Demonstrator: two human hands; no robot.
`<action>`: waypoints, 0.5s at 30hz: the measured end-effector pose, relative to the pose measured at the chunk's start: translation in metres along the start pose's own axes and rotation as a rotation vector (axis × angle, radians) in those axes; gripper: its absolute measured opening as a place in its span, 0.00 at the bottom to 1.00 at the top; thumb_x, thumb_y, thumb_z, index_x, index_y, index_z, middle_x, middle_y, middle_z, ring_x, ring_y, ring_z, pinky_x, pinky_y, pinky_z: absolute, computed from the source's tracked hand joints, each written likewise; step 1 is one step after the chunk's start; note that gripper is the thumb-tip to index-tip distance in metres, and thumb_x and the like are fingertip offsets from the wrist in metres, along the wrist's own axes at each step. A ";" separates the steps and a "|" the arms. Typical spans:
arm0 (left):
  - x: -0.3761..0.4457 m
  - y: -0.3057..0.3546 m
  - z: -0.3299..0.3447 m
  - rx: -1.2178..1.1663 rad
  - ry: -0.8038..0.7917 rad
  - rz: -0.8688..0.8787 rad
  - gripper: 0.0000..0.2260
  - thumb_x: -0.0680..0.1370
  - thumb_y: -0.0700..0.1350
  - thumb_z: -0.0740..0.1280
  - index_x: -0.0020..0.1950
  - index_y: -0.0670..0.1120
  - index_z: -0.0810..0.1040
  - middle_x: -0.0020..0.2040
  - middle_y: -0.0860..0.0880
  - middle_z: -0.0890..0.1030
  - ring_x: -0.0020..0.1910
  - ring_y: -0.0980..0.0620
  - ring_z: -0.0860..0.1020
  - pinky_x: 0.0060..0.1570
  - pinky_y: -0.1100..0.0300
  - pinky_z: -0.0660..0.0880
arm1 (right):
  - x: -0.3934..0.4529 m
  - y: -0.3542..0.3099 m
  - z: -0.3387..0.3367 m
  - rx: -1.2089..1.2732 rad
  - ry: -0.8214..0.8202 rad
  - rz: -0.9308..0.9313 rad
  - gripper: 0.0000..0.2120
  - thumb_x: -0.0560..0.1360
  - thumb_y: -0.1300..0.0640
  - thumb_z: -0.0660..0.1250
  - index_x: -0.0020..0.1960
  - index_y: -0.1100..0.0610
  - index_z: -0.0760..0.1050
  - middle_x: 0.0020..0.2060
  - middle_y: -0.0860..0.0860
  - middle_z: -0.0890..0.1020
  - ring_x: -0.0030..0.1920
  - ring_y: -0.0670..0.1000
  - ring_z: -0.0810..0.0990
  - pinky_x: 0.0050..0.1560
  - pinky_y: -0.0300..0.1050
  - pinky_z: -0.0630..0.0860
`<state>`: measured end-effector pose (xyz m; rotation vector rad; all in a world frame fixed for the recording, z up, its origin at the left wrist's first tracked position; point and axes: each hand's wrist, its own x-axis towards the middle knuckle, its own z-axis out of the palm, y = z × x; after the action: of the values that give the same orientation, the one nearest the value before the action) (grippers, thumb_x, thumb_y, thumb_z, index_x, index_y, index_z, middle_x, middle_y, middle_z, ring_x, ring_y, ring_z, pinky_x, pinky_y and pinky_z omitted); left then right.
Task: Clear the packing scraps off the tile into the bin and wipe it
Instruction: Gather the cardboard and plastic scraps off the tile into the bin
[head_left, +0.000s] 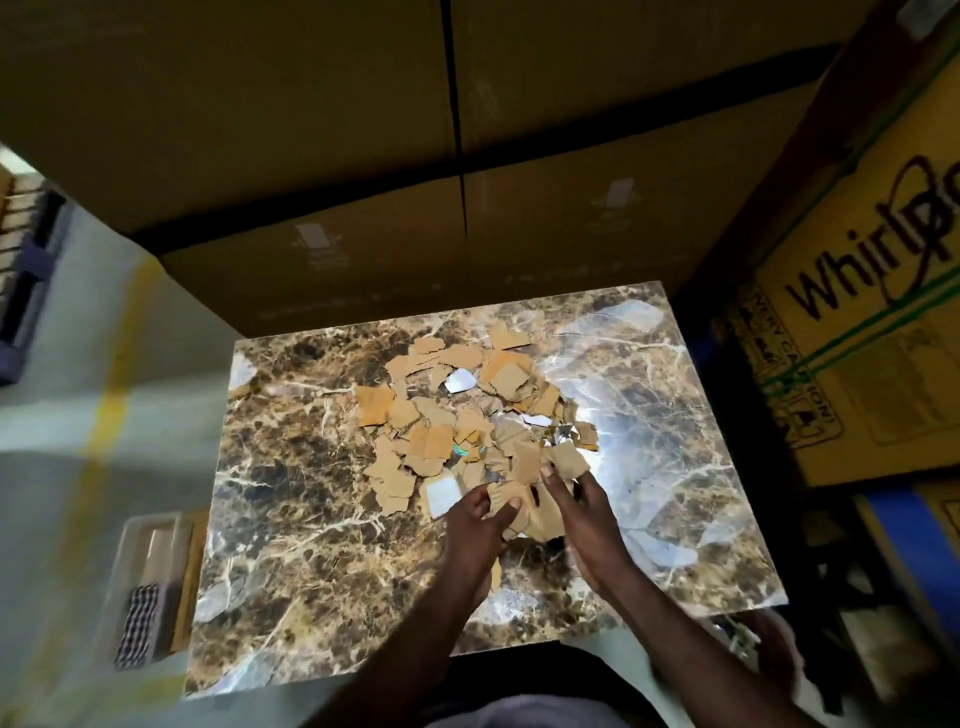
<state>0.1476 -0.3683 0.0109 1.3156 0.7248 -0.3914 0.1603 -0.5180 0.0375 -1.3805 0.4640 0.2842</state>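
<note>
both hands (535, 525) gather cardboard scraps (467, 410) on the marble tile (291, 519).

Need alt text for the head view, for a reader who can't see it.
Both hands, left hand and right hand, gather torn cardboard scraps at the near edge of a pile on a glossy marbled tile. A clear bin holding a checked cloth sits left of the tile; large cardboard boxes surround it.

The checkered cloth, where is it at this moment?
In the head view the checkered cloth lies at the lower left, inside a clear plastic container that stands on the floor beside the left edge of the marble tile.
</note>
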 end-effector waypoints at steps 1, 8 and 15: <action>0.001 0.001 0.000 0.021 -0.022 0.018 0.11 0.79 0.39 0.77 0.60 0.48 0.86 0.55 0.49 0.89 0.58 0.43 0.87 0.57 0.37 0.83 | -0.003 -0.002 0.000 -0.007 0.015 -0.013 0.28 0.74 0.30 0.73 0.67 0.44 0.81 0.64 0.43 0.85 0.67 0.46 0.82 0.73 0.59 0.75; 0.001 0.008 0.008 0.169 -0.169 0.099 0.13 0.78 0.40 0.78 0.60 0.52 0.86 0.54 0.60 0.88 0.62 0.57 0.82 0.61 0.45 0.82 | -0.020 0.005 -0.009 0.046 0.166 -0.037 0.27 0.77 0.28 0.66 0.63 0.46 0.84 0.59 0.51 0.87 0.62 0.58 0.85 0.67 0.69 0.77; -0.004 0.008 0.035 0.344 -0.271 0.189 0.13 0.78 0.44 0.79 0.61 0.56 0.85 0.52 0.65 0.86 0.60 0.60 0.80 0.63 0.46 0.81 | -0.039 0.015 -0.035 0.065 0.248 -0.006 0.23 0.73 0.52 0.82 0.66 0.49 0.80 0.59 0.52 0.87 0.61 0.56 0.86 0.64 0.58 0.81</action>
<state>0.1588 -0.4007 0.0228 1.6010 0.3099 -0.5451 0.1146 -0.5468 0.0389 -1.3588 0.6681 0.0915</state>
